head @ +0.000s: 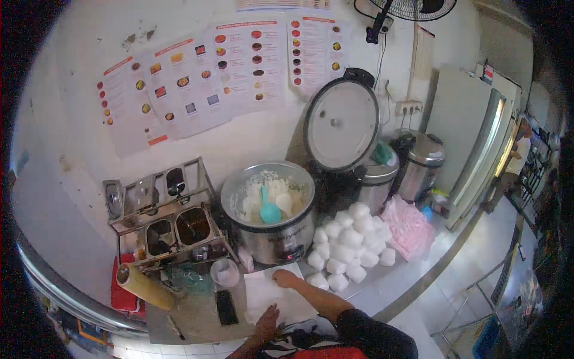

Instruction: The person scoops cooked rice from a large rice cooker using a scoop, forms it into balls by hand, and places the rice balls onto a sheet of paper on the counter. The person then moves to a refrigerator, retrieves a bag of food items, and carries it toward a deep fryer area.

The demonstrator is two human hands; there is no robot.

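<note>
White paper sheets (264,298) lie on the counter before me. My left hand (267,319) rests with its fingers spread at the near left edge of the paper. At the far edge of the sheets is my right hand (283,279), its fingers curled down on the paper; whether it grips a sheet I cannot tell. Beyond it stands an open rice cooker (269,238) of white rice, with a turquoise scoop (270,212) and a pale paddle (284,203) in it. To the right, white wrapped rounded bundles (352,238) are piled up.
Left of the paper are a dark phone (226,307), a clear plastic cup (225,273), a roll of wrap (145,289) and a pen (176,327). A metal rack (170,206) holds food pans. Pink plastic bags (408,229) lie right. A person (515,157) stands far right.
</note>
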